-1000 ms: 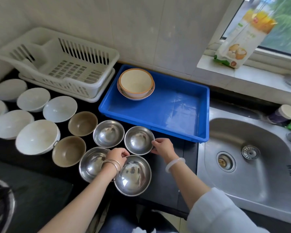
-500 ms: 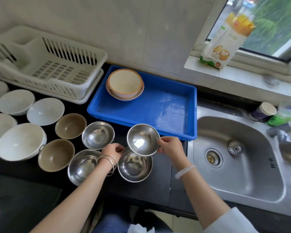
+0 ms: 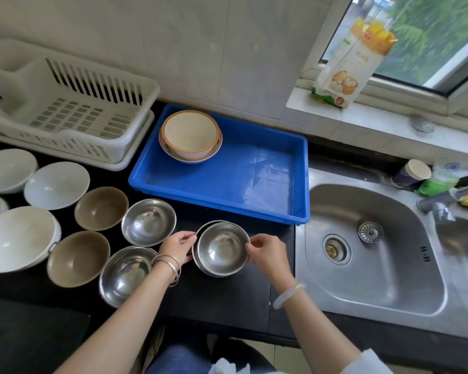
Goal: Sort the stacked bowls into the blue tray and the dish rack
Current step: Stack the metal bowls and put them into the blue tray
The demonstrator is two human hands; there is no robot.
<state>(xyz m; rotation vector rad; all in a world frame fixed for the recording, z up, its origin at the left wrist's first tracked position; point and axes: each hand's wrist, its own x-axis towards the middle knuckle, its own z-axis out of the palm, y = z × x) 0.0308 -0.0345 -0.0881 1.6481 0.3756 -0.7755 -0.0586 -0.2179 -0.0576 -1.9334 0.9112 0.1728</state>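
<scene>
**First:** Your left hand (image 3: pixel 177 245) pinches the left rim of the nested steel bowls (image 3: pixel 222 248), with thumb and fingertips curled on the edge. Your right hand (image 3: pixel 268 251) pinches the opposite rim the same way.

**Second:** Those bowls sit one inside the other over the black counter (image 3: pixel 227 300), just in front of the blue tray (image 3: pixel 254 182) and left of the sink (image 3: pixel 376 265). I cannot tell whether they rest on the counter or hang just above it.

**First:** Expect them to be light and stiff. Thin steel shouldn't flex or chip, but the polished walls are likely slippery, so the rim is your best hold.

**Second:** Mind the looseness too. The inner bowl looks off-centre in the outer one, so if you grip only one rim, the other bowl may slide or clatter. Catch both edges together, or lift the inner bowl straight out.

**First:** Further out, the tray holds two stacked ceramic bowls (image 3: pixel 191 136) in its back left corner. Those are probably the breakable ones, so set steel down apart from them. The dish rack (image 3: pixel 65 112) stands beyond, to the left.
</scene>
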